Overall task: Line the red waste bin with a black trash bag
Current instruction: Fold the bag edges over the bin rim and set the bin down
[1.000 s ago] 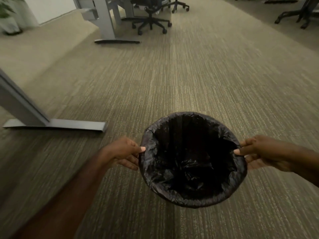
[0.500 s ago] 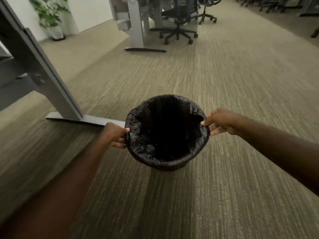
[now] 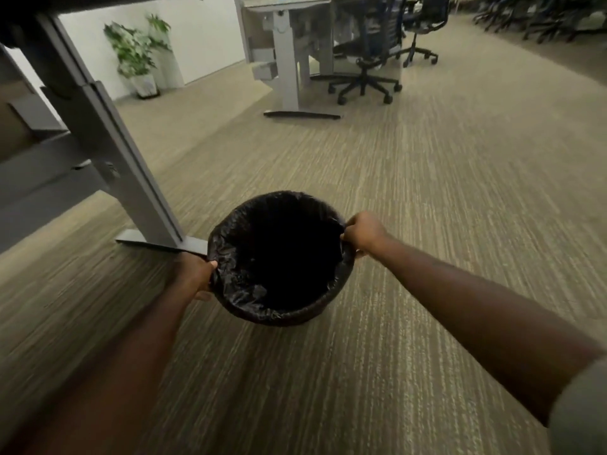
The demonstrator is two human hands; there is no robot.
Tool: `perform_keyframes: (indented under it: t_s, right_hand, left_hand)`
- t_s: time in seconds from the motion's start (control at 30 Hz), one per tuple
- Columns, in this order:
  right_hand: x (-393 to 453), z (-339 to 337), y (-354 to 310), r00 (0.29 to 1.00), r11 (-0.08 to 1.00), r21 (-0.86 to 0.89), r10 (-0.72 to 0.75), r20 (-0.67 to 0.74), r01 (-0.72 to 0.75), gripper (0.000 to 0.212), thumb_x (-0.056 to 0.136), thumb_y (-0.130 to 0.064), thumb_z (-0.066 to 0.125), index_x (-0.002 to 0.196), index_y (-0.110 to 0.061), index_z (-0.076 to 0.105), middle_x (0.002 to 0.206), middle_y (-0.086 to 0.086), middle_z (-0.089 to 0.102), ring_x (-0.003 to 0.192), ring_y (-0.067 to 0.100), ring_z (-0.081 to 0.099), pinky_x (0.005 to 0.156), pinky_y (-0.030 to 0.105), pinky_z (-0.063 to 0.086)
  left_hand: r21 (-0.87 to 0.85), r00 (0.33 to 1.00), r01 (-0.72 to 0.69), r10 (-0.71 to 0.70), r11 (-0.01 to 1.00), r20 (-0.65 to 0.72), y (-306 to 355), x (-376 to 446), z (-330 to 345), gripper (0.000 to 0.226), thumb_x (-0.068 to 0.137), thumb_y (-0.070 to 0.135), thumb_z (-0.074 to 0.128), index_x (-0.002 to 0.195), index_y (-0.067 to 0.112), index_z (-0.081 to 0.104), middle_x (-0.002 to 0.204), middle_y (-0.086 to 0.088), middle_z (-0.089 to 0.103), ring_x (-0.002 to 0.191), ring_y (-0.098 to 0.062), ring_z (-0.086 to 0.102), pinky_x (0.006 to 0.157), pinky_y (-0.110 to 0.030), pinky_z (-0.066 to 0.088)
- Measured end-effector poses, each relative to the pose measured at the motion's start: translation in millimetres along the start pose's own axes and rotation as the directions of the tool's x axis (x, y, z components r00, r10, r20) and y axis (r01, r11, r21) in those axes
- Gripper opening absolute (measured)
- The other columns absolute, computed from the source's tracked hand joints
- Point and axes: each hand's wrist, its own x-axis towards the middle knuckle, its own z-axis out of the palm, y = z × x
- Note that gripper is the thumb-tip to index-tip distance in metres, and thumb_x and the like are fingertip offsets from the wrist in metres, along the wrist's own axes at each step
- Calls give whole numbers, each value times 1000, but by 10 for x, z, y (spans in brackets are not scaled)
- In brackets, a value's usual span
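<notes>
The waste bin stands on the carpet in the middle of the view, fully wrapped by the black trash bag (image 3: 236, 290), which is folded over its rim; no red of the bin shows. My left hand (image 3: 193, 277) grips the bag-covered rim on the left side. My right hand (image 3: 363, 233) pinches the bag-covered rim on the far right side. Both arms are stretched out forward. The inside of the bin is dark and its bottom is hidden.
A grey desk leg with a flat foot (image 3: 154, 239) stands just left of the bin, almost touching it. Farther back are another desk (image 3: 289, 60), a black office chair (image 3: 364, 77), and a potted plant (image 3: 138, 57) by the wall. Open carpet lies to the right.
The bin, held by both hands, has moved away from me and to the left, close to the desk foot. My arms have stretched out and the view has tilted up.
</notes>
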Motion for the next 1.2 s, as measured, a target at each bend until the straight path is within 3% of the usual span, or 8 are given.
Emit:
perform_keyframes:
  t_s: [0.17,0.37,0.43,0.5,0.7,0.8,0.97,1.2]
  right_hand:
    - [313,118,-130,997,990,-133,-51,-54,43,21,75,-12,56,81,-2,74,76,19,74,70,35,74,70,51,65]
    - [488,210,-169,990,980,-175,-113,-80,98,24,81,-11,55,95,1,71,92,22,73,87,37,73,75,42,61]
    - [537,219,-158,990,978,-184,-114,-89,96,24,83,-9,55,97,2,71,94,22,73,89,37,71,74,40,57]
    - [594,220,-149,990,976,-199,-107,-87,88,23,83,-8,54,97,3,70,94,23,72,90,38,71,70,36,52]
    - [665,285,-135,989,976,-194,-121,-86,102,21,86,-8,53,98,-2,69,91,16,70,84,34,68,68,36,53]
    - [664,338,-105,983,974,-188,-149,-104,127,22,86,-10,52,100,-4,67,94,14,70,89,35,68,69,35,49]
    - [650,383,-98,970,975,-151,-186,-158,162,25,90,-11,47,103,-3,66,104,18,70,95,37,67,77,40,53]
    - [633,311,-53,954,972,-12,-232,-189,234,46,101,-43,47,119,-6,66,118,18,69,111,37,64,89,42,49]
  left_hand:
    - [-52,999,44,-44,998,5,67,134,59,33,102,16,52,73,0,54,97,-26,60,62,-30,60,64,-44,53]
    - [-142,986,163,-156,976,63,162,290,100,39,100,24,56,125,-6,56,112,-24,64,79,-32,62,59,-37,49]
    - [-163,982,185,-175,969,73,198,341,137,38,100,25,56,124,-5,56,108,-20,63,89,-32,64,64,-39,50]
    - [-160,985,171,-175,972,-5,227,418,173,40,95,25,64,115,-10,60,98,-21,65,76,-35,67,73,-46,58]
    - [-121,967,139,-161,983,-199,237,599,202,38,84,25,76,97,-10,66,92,-30,73,69,-41,73,62,-57,61]
    - [-197,977,139,-167,970,-136,262,527,205,37,89,25,72,103,-9,63,94,-27,70,67,-36,69,56,-45,59]
    - [-293,981,191,-175,937,80,196,512,116,26,95,29,65,106,5,63,102,-18,67,72,-30,64,83,-43,51]
    - [-296,997,71,-79,953,-17,126,516,136,37,92,46,62,104,10,63,103,-16,70,83,-35,70,62,-37,55]
